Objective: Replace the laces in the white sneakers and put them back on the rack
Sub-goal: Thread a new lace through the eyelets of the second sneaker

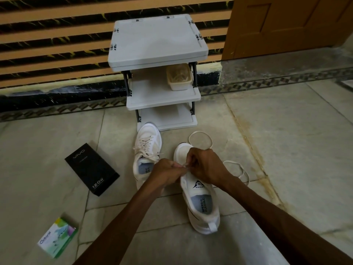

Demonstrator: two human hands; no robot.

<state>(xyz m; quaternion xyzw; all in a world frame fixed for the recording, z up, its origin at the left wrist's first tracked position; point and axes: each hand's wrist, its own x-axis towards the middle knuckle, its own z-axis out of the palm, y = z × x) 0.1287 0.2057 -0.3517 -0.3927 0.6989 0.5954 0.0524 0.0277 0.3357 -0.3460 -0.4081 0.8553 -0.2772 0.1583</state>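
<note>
The rack (pixel 158 41) is matt grey plastic, the white sneakers (pixel 149 134) soft woven cloth — the floor (pixel 286 140) smooth, faintly glossy stone, the black box (pixel 91 169) matt card, the door (pixel 286 25) wood.

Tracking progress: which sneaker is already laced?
The left sneaker, nearer the black box: laces criss-cross its front. The right sneaker shows a bare tongue.

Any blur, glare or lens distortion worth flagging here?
Head view: dim, even light, no glare; wide-angle lens bows the striped wall and skirting; left hand and right hand, pinching the lace over the sneaker, look slightly soft; black box print legible.
</note>
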